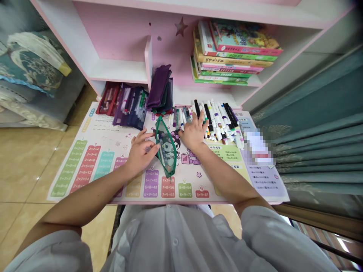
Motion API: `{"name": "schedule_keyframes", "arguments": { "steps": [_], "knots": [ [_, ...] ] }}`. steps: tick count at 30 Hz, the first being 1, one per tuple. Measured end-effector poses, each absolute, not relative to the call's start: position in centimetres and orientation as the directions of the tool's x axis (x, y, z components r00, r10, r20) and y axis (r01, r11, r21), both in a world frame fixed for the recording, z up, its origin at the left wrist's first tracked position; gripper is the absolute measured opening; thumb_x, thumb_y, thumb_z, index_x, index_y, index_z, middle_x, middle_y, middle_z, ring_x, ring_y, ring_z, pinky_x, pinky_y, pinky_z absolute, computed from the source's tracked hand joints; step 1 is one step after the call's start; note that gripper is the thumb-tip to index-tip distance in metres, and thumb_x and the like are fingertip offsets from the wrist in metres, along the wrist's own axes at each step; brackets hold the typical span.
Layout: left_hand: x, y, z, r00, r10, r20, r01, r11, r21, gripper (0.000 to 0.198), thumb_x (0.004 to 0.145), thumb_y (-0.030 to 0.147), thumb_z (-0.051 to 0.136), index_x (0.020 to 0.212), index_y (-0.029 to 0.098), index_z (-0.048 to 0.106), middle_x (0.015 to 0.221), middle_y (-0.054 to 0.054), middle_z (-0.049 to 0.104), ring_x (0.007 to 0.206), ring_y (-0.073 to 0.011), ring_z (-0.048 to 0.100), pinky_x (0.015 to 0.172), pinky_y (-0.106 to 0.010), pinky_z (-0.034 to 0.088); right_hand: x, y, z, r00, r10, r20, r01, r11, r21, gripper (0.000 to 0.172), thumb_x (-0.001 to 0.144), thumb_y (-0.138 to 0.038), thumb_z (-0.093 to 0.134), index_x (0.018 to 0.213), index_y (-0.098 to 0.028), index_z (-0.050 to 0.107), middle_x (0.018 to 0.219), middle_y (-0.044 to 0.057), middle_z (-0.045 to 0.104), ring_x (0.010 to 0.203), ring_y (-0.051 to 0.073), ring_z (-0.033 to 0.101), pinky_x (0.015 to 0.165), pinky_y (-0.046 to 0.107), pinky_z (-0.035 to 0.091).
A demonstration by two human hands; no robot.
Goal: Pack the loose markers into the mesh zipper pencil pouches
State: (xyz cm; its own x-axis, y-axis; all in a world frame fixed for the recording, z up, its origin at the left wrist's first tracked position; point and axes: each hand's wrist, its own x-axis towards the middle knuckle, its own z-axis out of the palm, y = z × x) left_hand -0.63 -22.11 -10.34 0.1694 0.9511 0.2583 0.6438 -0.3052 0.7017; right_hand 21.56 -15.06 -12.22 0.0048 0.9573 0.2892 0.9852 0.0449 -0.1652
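Observation:
A green-edged mesh pencil case lies on the desk in front of me, with a few pens showing inside it. At its left edge is my left hand, fingers apart, with the index finger and thumb at the mesh. My right hand reaches over the left part of a pile of markers, its fingers spread across them. The markers are mostly white-bodied, and some are black. Whether a fingertip presses on a single marker is hard to make out.
Filled mesh cases in red, purple and navy stand at the back left. Folded purple cases are stacked beside them. Books sit on the shelf. A blurred white item lies right, near the curtain.

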Motion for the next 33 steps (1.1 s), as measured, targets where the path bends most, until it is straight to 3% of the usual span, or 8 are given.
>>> {"name": "schedule_keyframes", "arguments": {
  "steps": [7, 13, 16, 21, 25, 29, 33],
  "knots": [
    [-0.6, -22.1, -10.4, 0.169, 0.95, 0.261, 0.635, -0.308, 0.708, 0.029, 0.089, 0.036, 0.058, 0.065, 0.021, 0.061, 0.126, -0.007, 0.067, 0.142, -0.0309, 0.043, 0.116, -0.057, 0.034, 21.4, -14.6, -12.2, 0.028, 0.974, 0.224, 0.994, -0.003, -0.113, 0.037, 0.085, -0.035, 0.056, 0.101, -0.008, 0.075, 0.157, 0.022, 0.037, 0.151, 0.047, 0.011, 0.114, 0.075, 0.016],
    [-0.6, -22.1, -10.4, 0.165, 0.949, 0.267, 0.632, -0.31, 0.71, 0.03, 0.089, 0.036, 0.058, 0.064, 0.021, 0.061, 0.126, -0.007, 0.067, 0.142, -0.031, 0.043, 0.116, -0.056, 0.034, 21.5, -14.3, -12.2, -0.001, 0.973, 0.231, 0.995, 0.025, -0.098, 0.031, 0.086, -0.03, 0.053, 0.093, -0.011, 0.077, 0.157, 0.017, 0.039, 0.151, 0.043, 0.015, 0.116, 0.071, 0.017],
    [-0.6, -22.1, -10.3, 0.165, 0.951, 0.26, 0.637, -0.304, 0.709, 0.03, 0.089, 0.036, 0.059, 0.063, 0.022, 0.061, 0.126, -0.006, 0.067, 0.142, -0.031, 0.043, 0.117, -0.056, 0.033, 21.6, -15.1, -11.2, -0.017, 0.955, 0.297, 0.987, 0.063, -0.147, 0.027, 0.084, -0.03, 0.054, 0.084, -0.015, 0.077, 0.156, 0.014, 0.041, 0.151, 0.043, 0.017, 0.116, 0.07, 0.017],
    [-0.7, -22.1, -10.1, 0.163, 0.955, 0.25, 0.634, -0.295, 0.715, 0.03, 0.088, 0.037, 0.059, 0.063, 0.021, 0.062, 0.125, -0.007, 0.068, 0.142, -0.0318, 0.043, 0.117, -0.057, 0.033, 20.9, -18.2, -7.5, -0.037, 0.941, 0.335, 0.933, 0.153, -0.327, 0.022, 0.077, -0.028, 0.062, 0.058, -0.018, 0.066, 0.153, 0.012, 0.046, 0.151, 0.043, 0.019, 0.114, 0.071, 0.02],
    [-0.7, -22.2, -10.2, 0.169, 0.953, 0.25, 0.64, -0.299, 0.708, 0.03, 0.089, 0.038, 0.057, 0.064, 0.021, 0.062, 0.126, -0.006, 0.068, 0.143, -0.032, 0.042, 0.117, -0.058, 0.031, 20.1, -21.2, -4.8, -0.166, 0.933, 0.318, 0.856, 0.297, -0.423, 0.026, 0.072, -0.022, 0.065, 0.048, -0.019, 0.056, 0.149, 0.011, 0.052, 0.15, 0.042, 0.023, 0.114, 0.069, 0.021],
    [-0.8, -22.1, -10.3, 0.178, 0.948, 0.265, 0.643, -0.316, 0.697, 0.03, 0.089, 0.037, 0.057, 0.064, 0.022, 0.063, 0.125, -0.006, 0.069, 0.142, -0.0325, 0.042, 0.117, -0.059, 0.031, 19.6, -23.3, -3.7, -0.292, 0.919, 0.264, 0.808, 0.384, -0.446, 0.025, 0.071, -0.019, 0.065, 0.048, -0.019, 0.056, 0.146, 0.012, 0.055, 0.149, 0.041, 0.026, 0.114, 0.068, 0.019],
    [-0.7, -22.1, -10.2, 0.18, 0.945, 0.275, 0.643, -0.324, 0.694, 0.029, 0.089, 0.038, 0.057, 0.066, 0.021, 0.064, 0.125, -0.007, 0.069, 0.142, -0.033, 0.043, 0.116, -0.06, 0.032, 18.9, -23.9, -4.2, -0.337, 0.93, 0.146, 0.83, 0.366, -0.421, 0.023, 0.072, -0.019, 0.066, 0.05, -0.017, 0.059, 0.15, 0.015, 0.051, 0.151, 0.042, 0.023, 0.114, 0.07, 0.018]
  ]
}}
